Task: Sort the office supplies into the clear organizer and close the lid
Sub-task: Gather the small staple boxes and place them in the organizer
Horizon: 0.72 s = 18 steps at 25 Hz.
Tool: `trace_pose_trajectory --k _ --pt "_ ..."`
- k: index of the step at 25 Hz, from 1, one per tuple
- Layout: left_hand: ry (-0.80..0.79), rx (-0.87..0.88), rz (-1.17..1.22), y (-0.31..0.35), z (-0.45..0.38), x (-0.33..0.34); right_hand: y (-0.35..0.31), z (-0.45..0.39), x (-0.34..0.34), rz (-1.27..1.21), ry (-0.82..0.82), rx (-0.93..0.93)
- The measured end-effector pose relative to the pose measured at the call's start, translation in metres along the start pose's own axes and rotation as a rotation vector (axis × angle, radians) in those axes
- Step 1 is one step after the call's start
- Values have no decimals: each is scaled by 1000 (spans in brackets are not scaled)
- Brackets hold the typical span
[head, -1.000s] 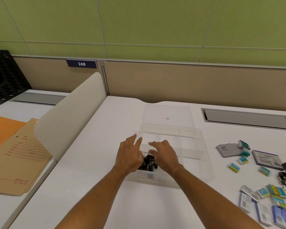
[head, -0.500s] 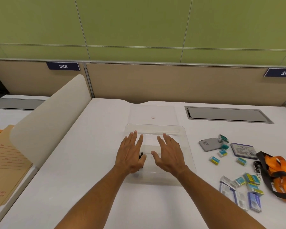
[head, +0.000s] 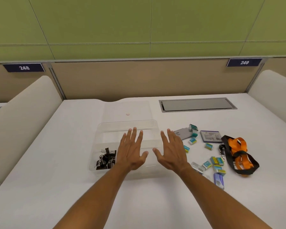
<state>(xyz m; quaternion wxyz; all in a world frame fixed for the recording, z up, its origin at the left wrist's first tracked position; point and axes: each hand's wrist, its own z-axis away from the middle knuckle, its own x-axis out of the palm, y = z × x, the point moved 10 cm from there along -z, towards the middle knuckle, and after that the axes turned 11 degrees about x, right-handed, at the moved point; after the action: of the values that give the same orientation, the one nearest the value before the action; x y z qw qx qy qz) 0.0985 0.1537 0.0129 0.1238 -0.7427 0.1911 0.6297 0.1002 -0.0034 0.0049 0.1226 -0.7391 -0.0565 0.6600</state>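
The clear organizer [head: 106,126] sits in the middle of the white desk, with its clear lid [head: 119,108] lying flat just behind it. Black binder clips [head: 106,160] fill its near-left compartment. My left hand [head: 132,150] hovers flat over the organizer's middle, fingers spread, holding nothing. My right hand [head: 171,150] is spread over the organizer's right edge, also empty. To the right lie several small teal and yellow boxes [head: 217,162], a grey card holder [head: 182,133], a blue-edged card [head: 210,136] and an orange and black lanyard [head: 238,152].
White curved dividers stand at the desk's left [head: 23,113] and right [head: 274,93] sides. A grey cable hatch [head: 196,104] is set into the desk at the back right. A beige partition [head: 139,80] closes off the far edge.
Both hands have let go of the binder clips and spread flat, and they have shifted to the right. The clips now lie uncovered in the near-left compartment. My view has swung right.
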Motion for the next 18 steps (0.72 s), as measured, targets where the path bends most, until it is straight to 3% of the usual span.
trace_pose_trajectory --k 18 --pt "-78 127 54 142 -67 46 165 8 -20 61 -74 181"
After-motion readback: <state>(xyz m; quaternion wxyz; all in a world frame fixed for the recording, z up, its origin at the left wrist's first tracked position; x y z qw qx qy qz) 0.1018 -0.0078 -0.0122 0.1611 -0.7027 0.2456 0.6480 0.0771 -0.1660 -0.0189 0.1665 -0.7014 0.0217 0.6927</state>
